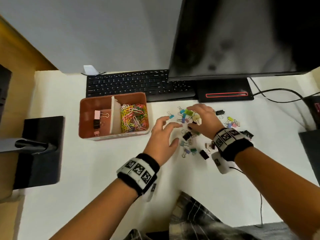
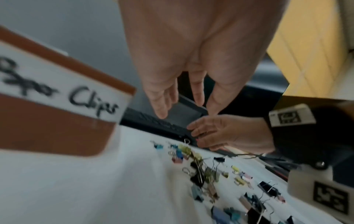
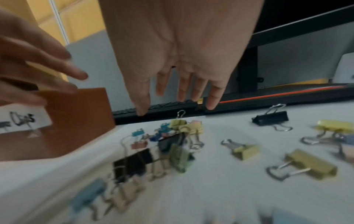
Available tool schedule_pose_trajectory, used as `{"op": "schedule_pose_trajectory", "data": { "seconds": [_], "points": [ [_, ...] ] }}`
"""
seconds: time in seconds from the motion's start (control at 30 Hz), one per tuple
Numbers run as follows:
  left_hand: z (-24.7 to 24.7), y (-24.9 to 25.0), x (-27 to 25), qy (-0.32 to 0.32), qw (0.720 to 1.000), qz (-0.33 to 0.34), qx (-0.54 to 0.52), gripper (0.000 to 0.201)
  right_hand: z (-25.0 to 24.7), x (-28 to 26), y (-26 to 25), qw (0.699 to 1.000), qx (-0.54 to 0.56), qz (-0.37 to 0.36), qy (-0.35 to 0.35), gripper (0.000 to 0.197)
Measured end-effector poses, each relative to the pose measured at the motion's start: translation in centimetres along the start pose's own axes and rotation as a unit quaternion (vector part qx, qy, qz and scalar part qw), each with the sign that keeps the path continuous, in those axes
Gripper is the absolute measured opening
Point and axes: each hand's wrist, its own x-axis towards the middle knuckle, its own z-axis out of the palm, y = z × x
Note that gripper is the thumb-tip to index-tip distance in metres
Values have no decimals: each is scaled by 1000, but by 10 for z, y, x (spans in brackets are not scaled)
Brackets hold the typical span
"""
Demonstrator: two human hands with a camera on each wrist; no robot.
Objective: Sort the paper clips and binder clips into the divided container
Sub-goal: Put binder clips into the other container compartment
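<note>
A brown divided container (image 1: 82,118) stands on the white table. Its left compartment holds a pink binder clip (image 1: 97,114) and a black one (image 1: 97,123); its right compartment holds several coloured paper clips (image 1: 134,117). Right of it, several loose binder clips (image 1: 188,135) (image 3: 172,145) (image 2: 201,171) lie scattered. My left hand (image 1: 170,129) (image 2: 184,106) hovers between container and pile, fingers spread, holding nothing. My right hand (image 1: 195,116) (image 3: 176,103) hangs just above the pile's far part, fingers straight and pointing down. The container's label (image 2: 57,84) reads "Clips".
A black keyboard (image 1: 131,84) lies behind the container, with a monitor (image 1: 242,37) and its base (image 1: 225,92) to the right. Cables (image 1: 277,97) run off at the far right. A black block (image 1: 39,149) sits left of the container, and a dark box (image 1: 310,148) at the right edge.
</note>
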Motion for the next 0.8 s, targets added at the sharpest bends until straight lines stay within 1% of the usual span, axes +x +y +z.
{"op": "schedule_pose_trajectory", "data": {
  "seconds": [0.13,0.2,0.27,0.37,0.47,0.57,0.7,0.8],
  "points": [
    [33,-6,42,4,994,-100,41,37,-2,23,3,991,-80,-38,-98,64],
    [45,-10,58,13,989,-136,58,36,-1,32,4,986,-97,-48,-125,64],
    [53,-14,71,9,985,-151,78,32,1,39,5,984,-102,-49,-136,63],
    [59,-21,81,-11,983,-139,119,29,10,43,9,986,-113,-53,-107,55],
    [61,-27,82,20,989,-100,110,19,17,41,15,993,-66,-63,-68,44],
    [61,-34,80,35,991,-69,105,15,20,39,17,995,-38,-68,-60,40],
    [59,-34,76,69,992,-88,57,21,22,37,15,995,-12,-28,-92,34],
    [58,-34,72,74,990,-113,36,28,22,33,15,994,9,-14,-104,32]
  ]
}}
